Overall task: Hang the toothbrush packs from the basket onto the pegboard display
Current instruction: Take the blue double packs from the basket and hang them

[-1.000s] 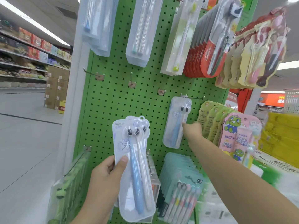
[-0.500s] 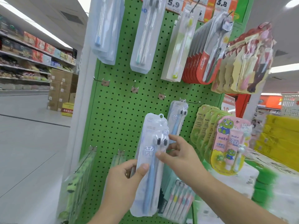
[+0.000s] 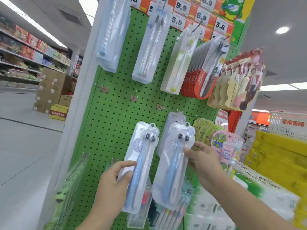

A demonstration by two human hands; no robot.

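Your left hand (image 3: 114, 178) grips one clear toothbrush pack (image 3: 141, 165) by its lower edge while your right hand (image 3: 201, 156) pinches a second pack (image 3: 172, 165) at its side, both held upright before the green pegboard (image 3: 116, 117), below a bare hook (image 3: 160, 107).

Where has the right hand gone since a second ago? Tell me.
Yes, moved: the right hand left the pack hanging on the pegboard and now grips a second pack, lower and left.
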